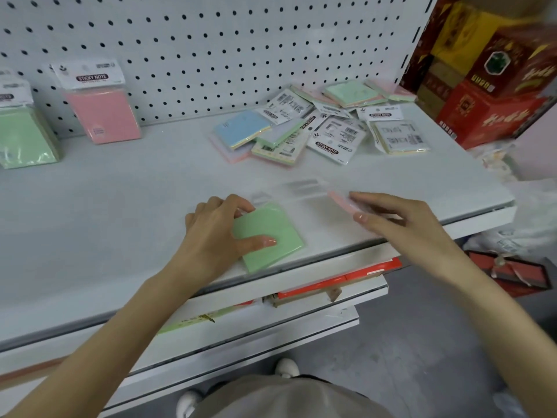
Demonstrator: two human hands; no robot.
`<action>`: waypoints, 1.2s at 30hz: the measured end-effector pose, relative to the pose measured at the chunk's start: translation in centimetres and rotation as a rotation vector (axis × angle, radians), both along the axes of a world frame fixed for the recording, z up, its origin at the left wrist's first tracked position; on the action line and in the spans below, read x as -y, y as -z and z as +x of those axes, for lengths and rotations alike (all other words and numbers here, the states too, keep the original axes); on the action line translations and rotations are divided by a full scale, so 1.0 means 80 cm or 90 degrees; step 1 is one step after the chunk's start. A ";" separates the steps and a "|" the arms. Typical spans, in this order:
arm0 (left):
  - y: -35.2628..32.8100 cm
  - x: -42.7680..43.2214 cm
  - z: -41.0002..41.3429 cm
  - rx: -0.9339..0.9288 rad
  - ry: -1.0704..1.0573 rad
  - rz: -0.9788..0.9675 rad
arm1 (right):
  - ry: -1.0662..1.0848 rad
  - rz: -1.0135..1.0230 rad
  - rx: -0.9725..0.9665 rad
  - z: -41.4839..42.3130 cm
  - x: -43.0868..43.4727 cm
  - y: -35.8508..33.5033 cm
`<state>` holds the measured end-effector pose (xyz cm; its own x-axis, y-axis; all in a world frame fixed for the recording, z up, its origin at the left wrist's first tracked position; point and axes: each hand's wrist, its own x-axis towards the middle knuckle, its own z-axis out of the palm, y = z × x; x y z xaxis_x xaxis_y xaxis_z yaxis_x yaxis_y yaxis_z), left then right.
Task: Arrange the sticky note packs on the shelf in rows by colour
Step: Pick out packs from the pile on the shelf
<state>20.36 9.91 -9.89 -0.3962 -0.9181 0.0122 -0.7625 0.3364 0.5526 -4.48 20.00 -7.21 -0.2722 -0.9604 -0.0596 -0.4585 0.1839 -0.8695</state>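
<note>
My left hand [215, 233] grips a green sticky note pack [269, 236] near the front edge of the white shelf [120, 206], thumb on top. My right hand [401, 221] pinches a pink pack [343, 202] that is blurred and seen edge-on just above the shelf. A heap of mixed packs [316, 128], blue, green, pink and yellow, lies at the back right. A pink pack [101, 107] and a green pack [25, 131] lean upright against the pegboard at the back left.
The white pegboard [211, 40] forms the back wall. Red and yellow cartons [488, 70] stand at the shelf's right end. Lower shelves with red boxes [337, 282] jut out below. My shoes [286, 368] are on the grey floor.
</note>
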 end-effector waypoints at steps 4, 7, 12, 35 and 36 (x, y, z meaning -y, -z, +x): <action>0.007 -0.004 0.003 0.000 0.013 -0.043 | 0.067 0.009 0.197 0.011 0.010 -0.016; 0.016 -0.006 0.006 -0.014 0.012 -0.084 | 0.078 0.108 0.423 0.018 0.020 -0.024; 0.019 -0.022 0.011 -0.033 -0.018 -0.135 | 0.025 0.214 0.777 0.037 0.030 -0.018; -0.041 -0.085 0.088 -0.568 -0.404 0.346 | -0.084 0.287 0.749 0.142 0.052 -0.004; -0.041 -0.085 0.093 -0.554 -0.397 0.333 | -0.089 0.285 0.750 0.151 0.053 -0.004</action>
